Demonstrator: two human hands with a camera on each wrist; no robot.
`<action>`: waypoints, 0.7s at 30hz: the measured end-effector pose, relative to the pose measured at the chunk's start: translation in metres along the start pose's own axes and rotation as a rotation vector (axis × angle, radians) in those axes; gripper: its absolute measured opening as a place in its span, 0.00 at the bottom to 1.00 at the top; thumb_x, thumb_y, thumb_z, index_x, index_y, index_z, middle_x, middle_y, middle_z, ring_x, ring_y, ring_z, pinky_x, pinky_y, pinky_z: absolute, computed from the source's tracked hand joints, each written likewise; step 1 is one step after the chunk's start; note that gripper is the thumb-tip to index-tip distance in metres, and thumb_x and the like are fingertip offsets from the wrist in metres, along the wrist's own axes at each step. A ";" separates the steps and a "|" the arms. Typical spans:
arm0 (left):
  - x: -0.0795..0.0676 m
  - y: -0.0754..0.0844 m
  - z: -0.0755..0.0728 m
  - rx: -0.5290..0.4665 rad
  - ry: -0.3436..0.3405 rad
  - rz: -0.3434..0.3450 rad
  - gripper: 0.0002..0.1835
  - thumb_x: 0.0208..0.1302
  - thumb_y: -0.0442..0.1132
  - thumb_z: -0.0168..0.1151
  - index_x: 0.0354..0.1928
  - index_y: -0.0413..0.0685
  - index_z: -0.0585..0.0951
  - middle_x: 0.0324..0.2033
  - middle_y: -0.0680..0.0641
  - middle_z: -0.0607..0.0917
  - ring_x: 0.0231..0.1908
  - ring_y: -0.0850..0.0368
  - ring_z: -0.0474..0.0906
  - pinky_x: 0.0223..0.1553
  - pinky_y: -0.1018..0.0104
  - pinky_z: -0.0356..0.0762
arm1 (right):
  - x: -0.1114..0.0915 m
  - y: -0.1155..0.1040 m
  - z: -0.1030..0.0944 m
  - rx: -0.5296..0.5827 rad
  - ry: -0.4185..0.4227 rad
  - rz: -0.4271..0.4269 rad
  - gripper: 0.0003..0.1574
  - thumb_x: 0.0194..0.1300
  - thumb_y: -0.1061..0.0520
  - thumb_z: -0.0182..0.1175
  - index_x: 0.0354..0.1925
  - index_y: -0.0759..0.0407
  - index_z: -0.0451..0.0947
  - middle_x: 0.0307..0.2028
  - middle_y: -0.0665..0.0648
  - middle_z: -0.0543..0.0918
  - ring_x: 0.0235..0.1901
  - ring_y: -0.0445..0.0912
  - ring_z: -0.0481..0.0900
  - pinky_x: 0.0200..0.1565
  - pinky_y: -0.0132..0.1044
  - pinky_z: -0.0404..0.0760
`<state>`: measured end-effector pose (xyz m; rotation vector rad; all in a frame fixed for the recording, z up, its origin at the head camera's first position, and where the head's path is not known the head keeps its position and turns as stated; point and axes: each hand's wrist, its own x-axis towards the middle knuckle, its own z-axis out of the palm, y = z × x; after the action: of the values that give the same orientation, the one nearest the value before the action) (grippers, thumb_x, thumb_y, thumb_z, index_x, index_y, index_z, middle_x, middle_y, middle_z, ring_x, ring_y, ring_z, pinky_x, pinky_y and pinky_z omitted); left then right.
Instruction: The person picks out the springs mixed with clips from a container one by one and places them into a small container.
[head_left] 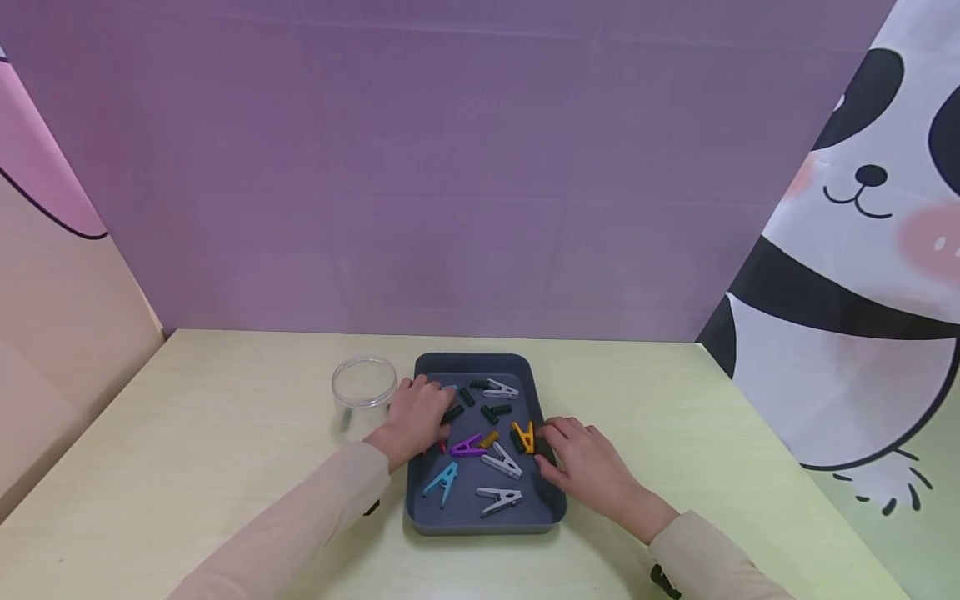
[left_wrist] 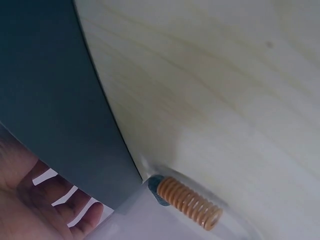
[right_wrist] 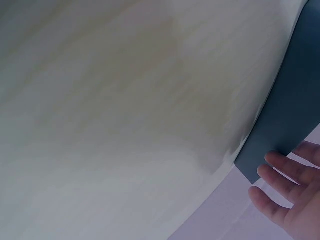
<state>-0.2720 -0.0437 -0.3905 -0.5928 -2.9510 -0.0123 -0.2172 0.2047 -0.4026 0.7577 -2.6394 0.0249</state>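
A dark grey tray (head_left: 472, 528) holds plastic clips and coil springs. My left hand (head_left: 414, 415) reaches over its left rim, thumb and index finger apart. A bit of light blue shows by its fingertips, and red pieces lie below its thumb. On the right rim rests my right hand (head_left: 588, 467), fingers relaxed, close to a yellow clip (head_left: 528, 437). In the right wrist view its loosely spread fingers (right_wrist: 280, 182) are at the tray wall (right_wrist: 282, 117). Between the hands lie a purple clip (head_left: 468, 447), a grey-white clip (head_left: 502, 461) and a yellow spring (head_left: 489, 439).
Left of the tray stands a clear round jar (head_left: 364, 383), partly behind my left hand. Inside it are an orange spring (left_wrist: 190, 202) and a dark green spring (left_wrist: 157, 189). A blue clip (head_left: 442, 481) lies in the tray's near part. Behind the table (head_left: 225, 400) rises a purple backdrop (head_left: 450, 183).
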 end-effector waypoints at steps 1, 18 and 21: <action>0.000 0.000 0.000 0.001 0.004 0.004 0.19 0.51 0.51 0.67 0.44 0.52 0.80 0.40 0.47 0.83 0.38 0.52 0.71 0.42 0.58 0.68 | 0.000 0.000 0.000 -0.002 -0.001 0.000 0.20 0.55 0.47 0.60 0.42 0.58 0.76 0.43 0.54 0.79 0.44 0.47 0.76 0.41 0.43 0.77; -0.007 -0.001 -0.016 -0.031 0.143 0.080 0.15 0.51 0.49 0.67 0.40 0.54 0.81 0.37 0.49 0.82 0.38 0.53 0.71 0.42 0.58 0.69 | 0.000 -0.001 -0.001 -0.001 -0.004 0.000 0.20 0.55 0.47 0.61 0.42 0.58 0.76 0.42 0.54 0.79 0.44 0.47 0.76 0.40 0.43 0.76; -0.010 -0.002 -0.023 -0.054 0.193 0.099 0.13 0.51 0.48 0.67 0.39 0.54 0.81 0.36 0.50 0.82 0.38 0.53 0.71 0.42 0.58 0.69 | 0.000 -0.001 0.000 -0.001 -0.004 0.001 0.20 0.55 0.47 0.61 0.42 0.58 0.76 0.42 0.54 0.79 0.43 0.47 0.76 0.40 0.43 0.76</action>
<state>-0.2605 -0.0501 -0.3694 -0.7016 -2.7401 -0.1324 -0.2167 0.2039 -0.4022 0.7571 -2.6432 0.0229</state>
